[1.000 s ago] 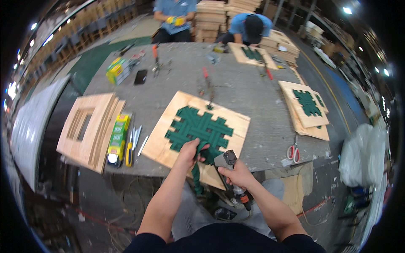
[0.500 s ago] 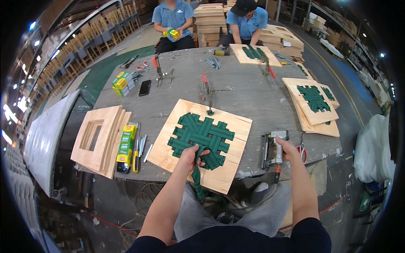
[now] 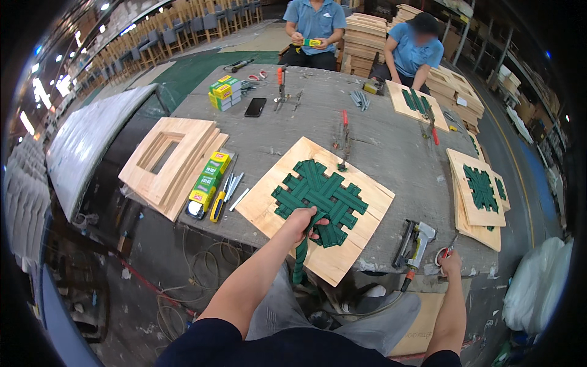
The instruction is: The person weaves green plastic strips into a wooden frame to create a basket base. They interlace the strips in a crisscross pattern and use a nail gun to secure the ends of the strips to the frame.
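A square wooden panel [image 3: 373, 194] lies tilted on the table in front of me, covered in its middle by woven green webbing [image 3: 318, 189]. My left hand [image 3: 304, 224] is closed on a loose webbing strap [image 3: 299, 260] at the weave's near edge, and the strap's tail hangs over the panel's rim. At the table's near right edge, my right hand [image 3: 451, 264] has its fingers round red-handled scissors [image 3: 441, 254]. A staple gun [image 3: 418, 246] with an orange hose fitting lies just left of that hand, touched by neither hand. Beyond the panel stands a red-handled clamp [image 3: 344, 144].
Stacked wooden frames [image 3: 160, 199], a yellow-green box [image 3: 210, 178] and a yellow utility knife [image 3: 217, 207] lie to the left. Panels with webbing [image 3: 483, 214] are piled right. A phone [image 3: 255, 107] lies farther back. Two co-workers sit across the table [image 3: 287, 131].
My right hand has let go of the staple gun and moved right to the scissors. The staple gun now rests on the table. My left hand keeps the strap; the view has shifted.
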Motion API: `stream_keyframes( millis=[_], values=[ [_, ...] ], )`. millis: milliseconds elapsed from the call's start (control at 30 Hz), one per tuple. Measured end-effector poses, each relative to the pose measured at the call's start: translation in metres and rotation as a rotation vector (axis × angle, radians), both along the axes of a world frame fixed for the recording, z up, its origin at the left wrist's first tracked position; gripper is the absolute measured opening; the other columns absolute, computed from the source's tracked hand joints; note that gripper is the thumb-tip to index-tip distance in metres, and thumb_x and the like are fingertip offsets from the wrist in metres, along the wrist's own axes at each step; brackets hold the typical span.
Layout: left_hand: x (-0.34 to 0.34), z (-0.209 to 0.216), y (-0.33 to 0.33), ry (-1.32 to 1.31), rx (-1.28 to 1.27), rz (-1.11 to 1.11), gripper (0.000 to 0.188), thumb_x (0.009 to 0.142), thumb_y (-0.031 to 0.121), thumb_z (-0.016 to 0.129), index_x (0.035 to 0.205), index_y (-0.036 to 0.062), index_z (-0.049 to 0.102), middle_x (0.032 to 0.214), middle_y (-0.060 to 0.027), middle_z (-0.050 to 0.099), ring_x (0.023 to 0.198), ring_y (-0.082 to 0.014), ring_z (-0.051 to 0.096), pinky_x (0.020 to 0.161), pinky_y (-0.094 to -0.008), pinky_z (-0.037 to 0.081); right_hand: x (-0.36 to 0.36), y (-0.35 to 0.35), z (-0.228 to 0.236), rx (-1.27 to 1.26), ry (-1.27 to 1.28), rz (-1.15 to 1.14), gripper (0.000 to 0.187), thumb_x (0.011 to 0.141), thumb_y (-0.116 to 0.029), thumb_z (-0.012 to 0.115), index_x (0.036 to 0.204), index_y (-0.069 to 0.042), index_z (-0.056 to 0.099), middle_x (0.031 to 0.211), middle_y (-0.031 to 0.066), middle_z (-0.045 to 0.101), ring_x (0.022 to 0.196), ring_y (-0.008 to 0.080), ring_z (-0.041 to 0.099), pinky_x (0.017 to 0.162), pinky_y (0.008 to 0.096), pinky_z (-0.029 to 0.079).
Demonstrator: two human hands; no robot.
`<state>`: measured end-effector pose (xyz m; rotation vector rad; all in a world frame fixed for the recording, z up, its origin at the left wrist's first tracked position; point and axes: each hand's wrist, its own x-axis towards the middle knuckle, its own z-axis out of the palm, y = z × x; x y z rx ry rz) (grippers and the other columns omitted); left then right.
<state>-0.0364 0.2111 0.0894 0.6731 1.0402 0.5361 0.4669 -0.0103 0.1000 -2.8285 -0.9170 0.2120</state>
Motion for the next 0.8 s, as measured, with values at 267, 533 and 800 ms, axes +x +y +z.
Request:
stream_keyframes(
  millis=[267, 533, 800],
  values=[
    [-0.013, 0.0, 0.0, -0.039, -0.011, 0.034, 0.039, 0.11, 0.03, 0.043, 0.128, -0.0007, 0.06, 0.102, -0.0128, 0.076, 0.05, -0.0141, 0.055, 0.049, -0.0337, 0.058, -0.033, 0.029, 0.04, 0.45, 0.58, 0.081, 0.102, 0.074, 0.003, 0.072, 0.162, -0.008, 0.023, 0.106, 0.0126, 0.067, 0.082, 0.0186, 0.064, 0.067, 0.0323, 0.052],
    [-0.017, -0.002, -0.009, -0.113, 0.029, 0.08, 0.034, 0.109, 0.03, 0.047, 0.116, 0.0021, 0.065, 0.096, -0.0109, 0.076, 0.044, -0.0108, 0.047, 0.048, -0.0302, 0.053, -0.169, 0.089, 0.069, 0.062, 0.165, 1.171, 0.063, 0.076, -0.05, 0.085, 0.122, -0.013, 0.064, 0.103, 0.0101, 0.068, 0.094, 0.031, 0.068, 0.08, 0.0429, 0.052],
    [-0.005, 0.041, -0.042, -0.145, 0.17, -0.055, 0.028, 0.108, 0.031, 0.052, 0.108, 0.0059, 0.066, 0.092, -0.0062, 0.076, 0.069, -0.0111, 0.069, 0.049, -0.0284, 0.05, -0.218, 0.147, 0.064, -0.234, -0.003, 1.632, 0.053, 0.081, -0.054, 0.077, 0.119, -0.02, 0.063, 0.099, 0.0078, 0.065, 0.098, 0.0298, 0.066, 0.087, 0.0442, 0.046]
  ],
)
